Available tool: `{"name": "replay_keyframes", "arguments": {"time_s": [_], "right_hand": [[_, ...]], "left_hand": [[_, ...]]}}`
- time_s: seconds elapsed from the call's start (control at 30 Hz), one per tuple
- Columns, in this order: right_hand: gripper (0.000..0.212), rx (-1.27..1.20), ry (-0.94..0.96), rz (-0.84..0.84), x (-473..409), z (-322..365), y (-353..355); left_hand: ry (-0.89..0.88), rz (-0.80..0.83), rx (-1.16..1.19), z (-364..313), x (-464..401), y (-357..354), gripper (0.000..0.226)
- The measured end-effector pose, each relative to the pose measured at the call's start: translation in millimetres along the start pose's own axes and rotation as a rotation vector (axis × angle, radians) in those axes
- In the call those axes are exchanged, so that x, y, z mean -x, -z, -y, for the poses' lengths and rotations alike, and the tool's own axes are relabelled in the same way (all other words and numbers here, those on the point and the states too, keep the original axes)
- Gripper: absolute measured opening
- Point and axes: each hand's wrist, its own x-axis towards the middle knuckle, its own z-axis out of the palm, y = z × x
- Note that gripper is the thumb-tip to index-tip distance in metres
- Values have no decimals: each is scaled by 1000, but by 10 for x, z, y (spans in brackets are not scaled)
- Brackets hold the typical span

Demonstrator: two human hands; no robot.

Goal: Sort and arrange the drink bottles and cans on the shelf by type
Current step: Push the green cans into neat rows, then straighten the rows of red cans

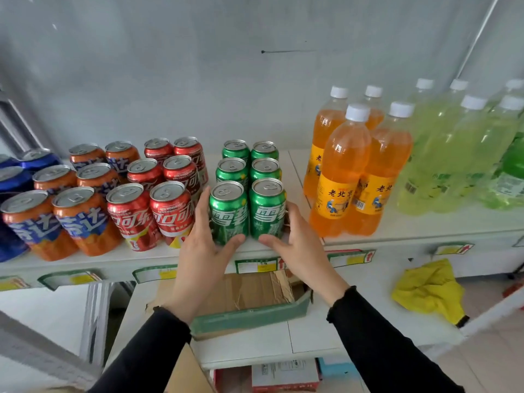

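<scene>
Green cans [249, 185], six of them, stand in two columns of three on the white shelf [397, 228], upright. The left hand [202, 245] lies against the left side of the front-left can, its straight fingers between that can and the red cans beside it, thumb across the can's base. The right hand [297, 242] cups the right side of the front-right can, thumb on the can's front near the base; its fingers lie behind the can, mostly hidden. Together the hands bracket the front pair.

Left of the green group stand six red cans [161, 188], also two by three, then six orange cans [65, 194], and at the far left edge some blue cans [17, 177], cut off, so I cannot count them. Right of the green cans stand four orange bottles [354, 171] with white caps, then at least six pale-green bottles [459, 154], partly out of view.

Below the shelf lie an open cardboard tray [249, 304] and a crumpled yellow cloth [428, 290].
</scene>
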Motion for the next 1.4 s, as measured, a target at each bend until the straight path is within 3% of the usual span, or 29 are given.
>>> {"name": "replay_keyframes", "arguments": {"time_s": [0.23,0.4,0.57,0.77,0.9,1.03,1.23,1.4], "right_hand": [[88,38,10,-53,26,-1,-46],[91,-255,-16,-58,61,354,149],[63,-213,-53,-67,-490,728,470],[55,114,-152,131,-1062,810,529],[40,194,-174,155,-1127,874,528],[41,178,-157,94,-1071,861,532],[59,207,-138,131,-1111,803,508],[57,241,-51,109,-1059,835,498]], "left_hand": [[36,98,83,-34,2,25,106],[-29,53,154,-359,-5,236,97],[-45,79,-151,-867,-685,546,53],[101,425,-459,-885,-1303,393,59],[87,386,-494,-747,-1400,334,48],[73,377,-454,-684,-1434,341,38],[87,371,-423,-727,-1416,332,39],[68,345,-356,-756,-1312,518,58]]}}
